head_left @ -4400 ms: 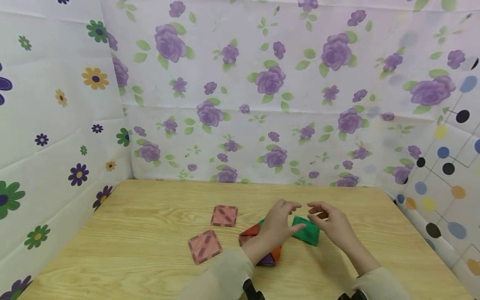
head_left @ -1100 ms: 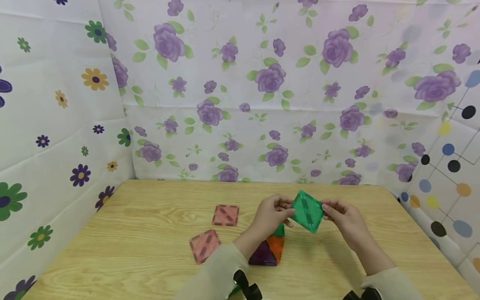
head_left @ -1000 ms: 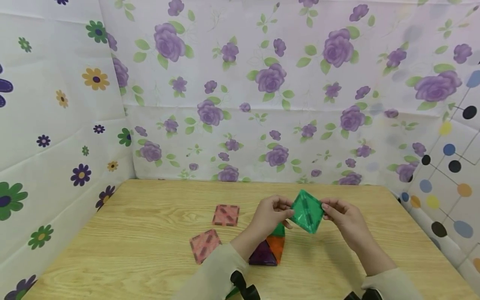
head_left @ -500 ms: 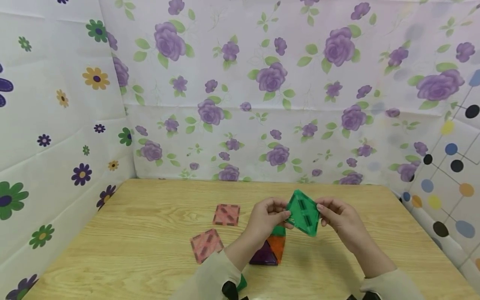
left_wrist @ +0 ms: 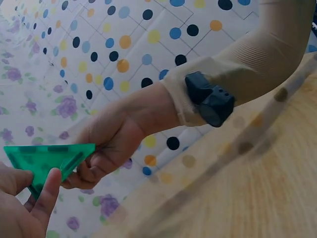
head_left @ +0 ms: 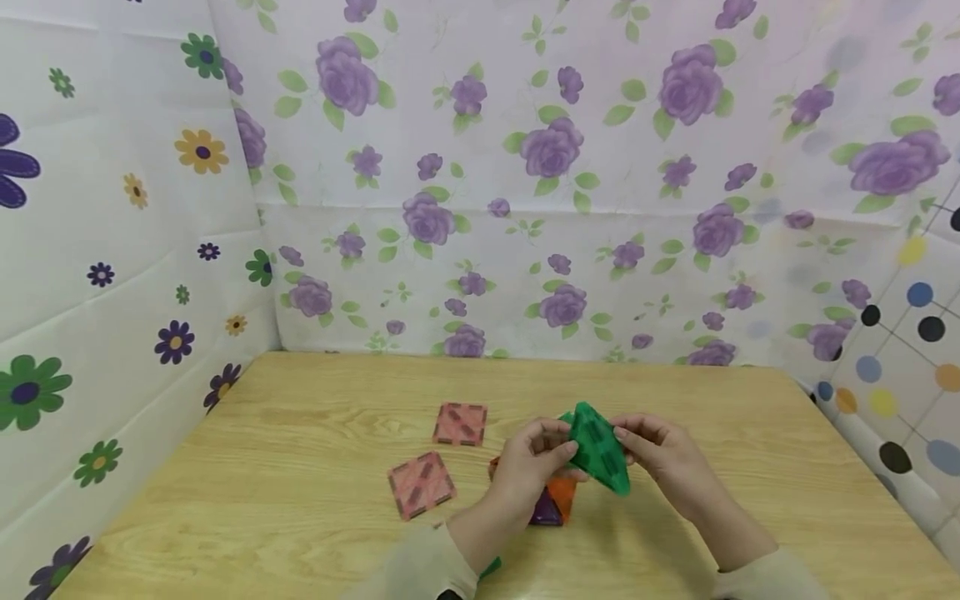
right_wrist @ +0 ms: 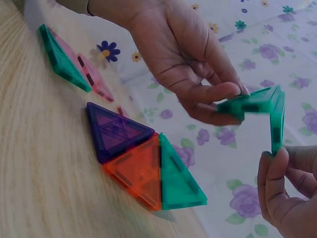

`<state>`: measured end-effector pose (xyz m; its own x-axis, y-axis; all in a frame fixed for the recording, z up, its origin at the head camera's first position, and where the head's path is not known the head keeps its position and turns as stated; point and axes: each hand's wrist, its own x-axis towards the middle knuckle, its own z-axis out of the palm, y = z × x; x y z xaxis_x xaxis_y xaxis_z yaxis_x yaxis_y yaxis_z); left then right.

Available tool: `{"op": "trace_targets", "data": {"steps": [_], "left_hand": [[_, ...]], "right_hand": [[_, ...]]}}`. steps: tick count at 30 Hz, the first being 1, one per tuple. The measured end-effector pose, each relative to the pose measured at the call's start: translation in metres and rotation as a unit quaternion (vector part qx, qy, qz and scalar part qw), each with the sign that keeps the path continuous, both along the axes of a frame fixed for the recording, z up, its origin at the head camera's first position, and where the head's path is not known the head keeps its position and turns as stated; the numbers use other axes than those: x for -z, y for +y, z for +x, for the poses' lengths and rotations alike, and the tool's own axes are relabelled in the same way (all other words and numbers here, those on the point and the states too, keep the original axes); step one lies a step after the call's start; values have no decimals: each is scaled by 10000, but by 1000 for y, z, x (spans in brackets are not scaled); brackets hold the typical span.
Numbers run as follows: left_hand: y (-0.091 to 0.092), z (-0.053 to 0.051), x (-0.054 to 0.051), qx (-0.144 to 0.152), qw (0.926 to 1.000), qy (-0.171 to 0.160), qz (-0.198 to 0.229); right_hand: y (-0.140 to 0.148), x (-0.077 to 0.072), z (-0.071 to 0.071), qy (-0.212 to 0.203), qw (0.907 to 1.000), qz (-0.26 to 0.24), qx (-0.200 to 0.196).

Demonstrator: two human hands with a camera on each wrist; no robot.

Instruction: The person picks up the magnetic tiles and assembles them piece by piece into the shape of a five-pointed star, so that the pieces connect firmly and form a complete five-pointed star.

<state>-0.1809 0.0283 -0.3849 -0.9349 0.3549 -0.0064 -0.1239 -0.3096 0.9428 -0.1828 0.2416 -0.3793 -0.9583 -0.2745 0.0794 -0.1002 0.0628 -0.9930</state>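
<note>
Above the table, two green magnetic tiles (head_left: 597, 450) are joined along one edge and bent at an angle. My left hand (head_left: 525, 467) pinches one tile between thumb and fingers, while my right hand (head_left: 667, 458) pinches the other. The right wrist view shows the bend from the side, with the left hand (right_wrist: 183, 64) on the flatter tile and the right hand (right_wrist: 292, 191) on the upright one. Beneath the hands lies a flat group of triangular tiles: purple (right_wrist: 119, 131), orange (right_wrist: 138, 173) and green (right_wrist: 179, 178). In the head view my left hand partly covers this group.
Two pink square tiles (head_left: 460, 423) (head_left: 422, 486) lie apart to the left of the group. Another green tile (right_wrist: 62, 62) is near my left forearm, mostly hidden by the sleeve in the head view. Patterned cloths (head_left: 487, 275) stand behind and beside the wooden table (head_left: 300, 467).
The hands first hovered over the green piece on the table, then lifted it. Opened out flatter a second ago, it is now folded more sharply, lower and slightly left.
</note>
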Motion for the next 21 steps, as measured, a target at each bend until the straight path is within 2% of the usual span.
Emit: {"op": "trace_targets", "data": {"steps": [6,14,21], "left_hand": [[2,13,13,-50,9997,-238,32],[3,26,31,-73,9961,-867,134],[3,35,41,-146,9935,-1098,260]], "right_hand": [[0,7,1,-249,9994,201,-113],[2,19,1,-802,9953,471,-269],[1,29,-2,-739,9953,534,-334]]}}
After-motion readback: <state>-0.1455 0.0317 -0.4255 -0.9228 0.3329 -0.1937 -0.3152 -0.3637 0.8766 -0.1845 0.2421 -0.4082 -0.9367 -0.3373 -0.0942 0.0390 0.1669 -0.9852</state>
